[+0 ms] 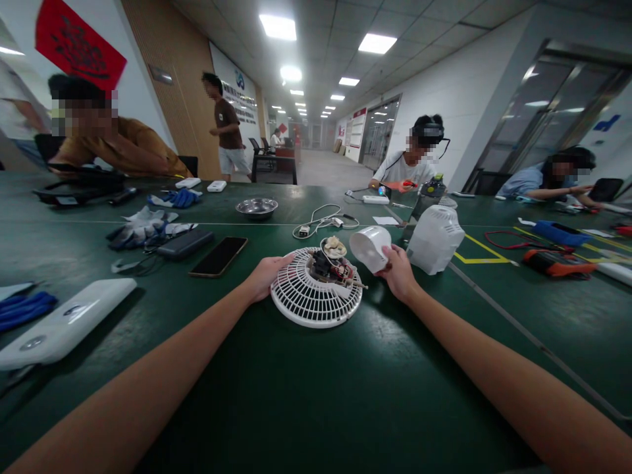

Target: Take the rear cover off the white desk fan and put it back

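Observation:
In the head view, my left hand (266, 278) grips the left rim of a round white fan grille (316, 306) on the green table. On top of the grille sits an exposed motor (330, 266) with wires. My right hand (399, 273) is closed on a white plastic motor cover (371, 246), held tilted just right of the motor and apart from it. Its open end faces left. Beyond my right hand stands a white plastic housing (435, 238) with vent slots.
A white cable (326, 222) and a metal bowl (257, 209) lie further back. On the left are a phone (218, 257), a dark power bank (185, 243), gloves (141, 227) and a long white fan part (69, 322). An orange multimeter (557, 263) lies right. Several people sit around the table.

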A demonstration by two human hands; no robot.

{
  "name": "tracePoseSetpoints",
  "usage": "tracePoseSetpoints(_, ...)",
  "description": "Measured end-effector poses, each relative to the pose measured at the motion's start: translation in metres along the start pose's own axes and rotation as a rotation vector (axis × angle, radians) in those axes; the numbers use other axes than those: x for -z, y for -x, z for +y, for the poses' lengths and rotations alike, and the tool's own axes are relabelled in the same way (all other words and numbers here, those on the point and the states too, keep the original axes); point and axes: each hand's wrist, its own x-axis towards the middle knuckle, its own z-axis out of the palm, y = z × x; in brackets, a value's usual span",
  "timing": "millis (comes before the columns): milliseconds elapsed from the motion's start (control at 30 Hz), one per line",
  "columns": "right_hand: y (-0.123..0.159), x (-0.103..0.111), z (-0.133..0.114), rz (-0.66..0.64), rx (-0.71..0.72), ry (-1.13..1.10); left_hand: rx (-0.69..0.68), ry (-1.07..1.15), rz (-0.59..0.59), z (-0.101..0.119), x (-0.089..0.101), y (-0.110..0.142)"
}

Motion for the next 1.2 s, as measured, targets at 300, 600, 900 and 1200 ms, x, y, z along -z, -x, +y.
tracePoseSetpoints(300,0.008,-0.003,-0.012,-0.174,-0.301,-0.344,-0.001,-0.005,-0.007,0.001,-0.002,0.003)
tracePoseSetpoints(600,0.007,-0.003,-0.010,-0.184,-0.278,-0.358,-0.009,-0.014,-0.013,-0.001,0.001,-0.001)
tracePoseSetpoints(900,0.007,-0.003,-0.010,-0.177,-0.278,-0.348,-0.025,-0.045,-0.005,-0.004,0.007,-0.007)
tracePoseSetpoints(1200,0.010,-0.004,-0.012,-0.183,-0.272,-0.339,-0.013,-0.036,0.009,0.000,0.001,0.000)
